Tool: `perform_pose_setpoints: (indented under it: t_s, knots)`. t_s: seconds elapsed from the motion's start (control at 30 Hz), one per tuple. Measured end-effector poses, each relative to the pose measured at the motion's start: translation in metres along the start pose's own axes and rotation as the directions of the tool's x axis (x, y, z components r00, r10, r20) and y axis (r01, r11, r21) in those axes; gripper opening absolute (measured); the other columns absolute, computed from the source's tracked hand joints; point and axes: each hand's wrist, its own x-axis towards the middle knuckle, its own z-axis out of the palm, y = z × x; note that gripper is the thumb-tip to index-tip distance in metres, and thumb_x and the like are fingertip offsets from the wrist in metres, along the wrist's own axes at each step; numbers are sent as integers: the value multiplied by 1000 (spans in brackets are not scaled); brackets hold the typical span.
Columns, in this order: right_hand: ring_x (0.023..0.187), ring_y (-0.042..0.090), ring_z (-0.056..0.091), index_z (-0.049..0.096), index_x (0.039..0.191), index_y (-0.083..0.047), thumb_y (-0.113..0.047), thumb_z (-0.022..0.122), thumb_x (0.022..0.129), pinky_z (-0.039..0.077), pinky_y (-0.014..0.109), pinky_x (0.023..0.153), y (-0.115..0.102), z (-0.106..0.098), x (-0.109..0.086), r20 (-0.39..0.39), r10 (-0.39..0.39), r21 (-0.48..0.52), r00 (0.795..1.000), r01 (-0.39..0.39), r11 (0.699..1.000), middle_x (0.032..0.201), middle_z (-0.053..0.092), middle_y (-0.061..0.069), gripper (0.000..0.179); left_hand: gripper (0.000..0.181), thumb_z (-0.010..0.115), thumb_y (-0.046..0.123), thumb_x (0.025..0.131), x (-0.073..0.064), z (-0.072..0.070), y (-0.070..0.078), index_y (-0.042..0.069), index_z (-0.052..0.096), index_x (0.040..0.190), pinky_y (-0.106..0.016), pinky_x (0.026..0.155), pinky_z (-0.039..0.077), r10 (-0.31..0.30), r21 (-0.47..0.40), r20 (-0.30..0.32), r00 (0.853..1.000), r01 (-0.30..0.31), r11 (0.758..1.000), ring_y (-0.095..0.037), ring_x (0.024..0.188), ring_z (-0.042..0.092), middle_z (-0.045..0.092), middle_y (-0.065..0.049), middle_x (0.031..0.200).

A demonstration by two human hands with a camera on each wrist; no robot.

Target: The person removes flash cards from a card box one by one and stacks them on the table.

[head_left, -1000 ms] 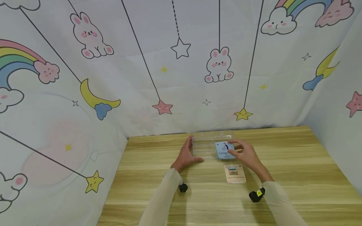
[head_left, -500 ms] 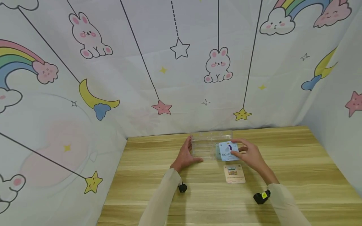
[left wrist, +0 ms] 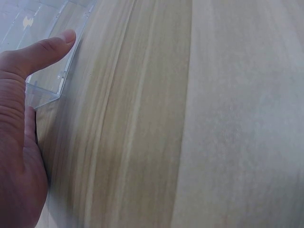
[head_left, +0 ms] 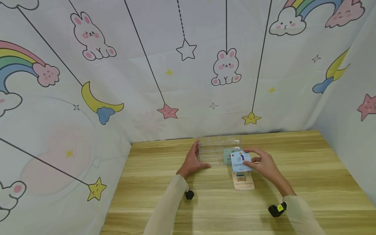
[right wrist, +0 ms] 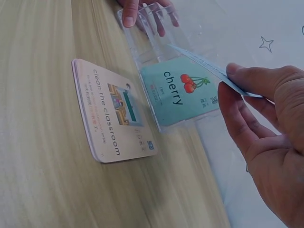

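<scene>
Near the far edge of the counter (head_left: 158,182), the left hand (head_left: 192,162) grips a clear rack (head_left: 209,151); the right hand (head_left: 264,164) pinches a blue card (head_left: 238,164).

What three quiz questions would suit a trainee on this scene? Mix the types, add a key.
1. Multiple choice: what colour is the held card in the right hand?
a) red
b) light blue
c) black

2. True or false: the left hand grips the clear case, in which the cherry card sits.

3. Fill in: the peach card on the wooden table reads "clean the ____".

Key:
1. b
2. True
3. classroom
</scene>
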Motion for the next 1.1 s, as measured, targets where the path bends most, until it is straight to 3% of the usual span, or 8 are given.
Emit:
perform_pose_setpoints:
  t_s: [0.23,0.53,0.77,1.1]
  knots:
    - [80,19,69,63,136,-3,-6,83,89,60,26,63,6,0,-11,17,31,35,999,-31,999,140,57,23,51,131,98,20,73,-1,1,0,16,8,167,-32,122,33,-5,0,2,1000,5,1000,-25,152,32,24,-10,169]
    - [86,20,70,63,136,-2,-10,85,88,61,25,69,21,5,-23,37,101,30,994,-102,994,139,58,23,53,130,98,21,74,-1,-1,2,15,8,167,-33,123,32,0,8,4,1000,0,1000,-26,152,31,24,-10,169]
    - [91,20,73,64,134,2,-8,84,88,62,25,70,29,13,-30,64,104,26,993,-106,994,135,59,28,52,131,98,20,73,-1,-1,4,17,7,167,-29,122,32,-20,15,8,1000,20,1000,-22,152,32,24,-7,169]
    - [86,20,71,64,133,3,-8,84,88,58,24,65,31,17,-34,80,102,13,992,-103,995,131,60,28,50,132,99,21,72,0,-1,2,16,8,167,-28,121,32,-22,9,4,1000,22,1000,-22,152,33,24,-7,169]
